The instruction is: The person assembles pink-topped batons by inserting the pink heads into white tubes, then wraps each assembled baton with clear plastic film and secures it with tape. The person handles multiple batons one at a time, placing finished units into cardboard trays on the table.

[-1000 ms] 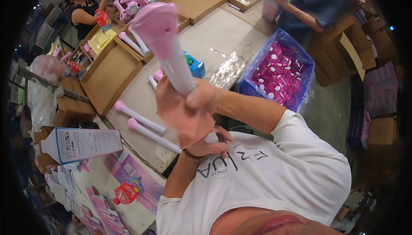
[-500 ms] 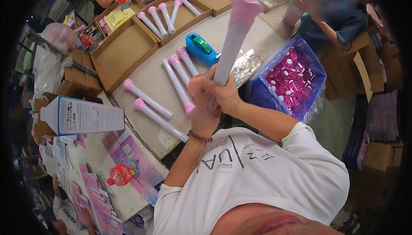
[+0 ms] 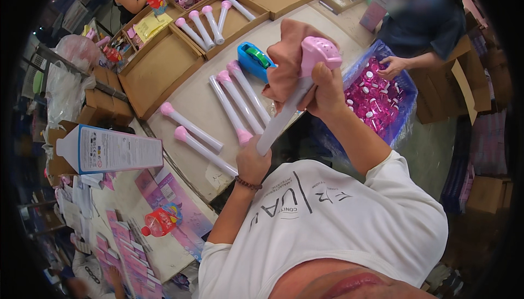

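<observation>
While the lower end of a long white plastic wand with a pink perforated head point(image 3: 289, 108) is gripped by the left hand point(image 3: 252, 160), its upper part is clasped with a pinkish cloth point(image 3: 287, 58) by the right hand point(image 3: 325, 89). Beyond, similar pink-tipped white wands point(image 3: 240, 99) are laid on the beige table point(image 3: 185, 94), near a blue tape dispenser point(image 3: 254, 58).

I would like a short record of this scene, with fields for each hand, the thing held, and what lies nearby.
left hand: grips the lower end of the wand
right hand: holds the wand just under its pink head, with a pink cloth
held thing: white wand with pink head, tilted
table: five more pink-tipped wands, blue tape dispenser
right side: blue bin of pink bottles; another person's hand reaches in
</observation>
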A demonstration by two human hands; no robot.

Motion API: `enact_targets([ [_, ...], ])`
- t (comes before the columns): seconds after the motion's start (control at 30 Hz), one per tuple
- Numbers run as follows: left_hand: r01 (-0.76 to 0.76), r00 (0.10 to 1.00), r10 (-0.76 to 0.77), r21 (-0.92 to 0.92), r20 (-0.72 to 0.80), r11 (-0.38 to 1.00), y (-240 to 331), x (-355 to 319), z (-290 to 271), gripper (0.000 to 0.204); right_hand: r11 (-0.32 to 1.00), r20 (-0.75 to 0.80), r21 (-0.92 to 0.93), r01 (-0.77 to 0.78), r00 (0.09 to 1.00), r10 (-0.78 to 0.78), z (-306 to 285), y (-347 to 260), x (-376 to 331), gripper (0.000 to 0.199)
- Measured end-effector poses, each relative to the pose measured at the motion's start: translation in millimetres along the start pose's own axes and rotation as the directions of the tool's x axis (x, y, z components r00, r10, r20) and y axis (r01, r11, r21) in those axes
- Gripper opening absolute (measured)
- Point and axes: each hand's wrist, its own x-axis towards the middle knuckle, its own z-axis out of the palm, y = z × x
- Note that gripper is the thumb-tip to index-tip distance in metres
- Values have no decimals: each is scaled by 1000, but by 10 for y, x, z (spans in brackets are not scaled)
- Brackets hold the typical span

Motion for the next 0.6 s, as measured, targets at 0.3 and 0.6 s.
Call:
enact_targets([
  [0.3, 327, 735, 49, -416, 676, 848, 163, 72, -143, 14, 938, 391, 84, -337, 877, 280, 10, 250, -40, 59],
  [0.6, 212, 722, 281, -588, 633, 780, 41, 176, -81, 50, 868, 321, -250, -429, 809, 492, 109, 428, -367, 20],
])
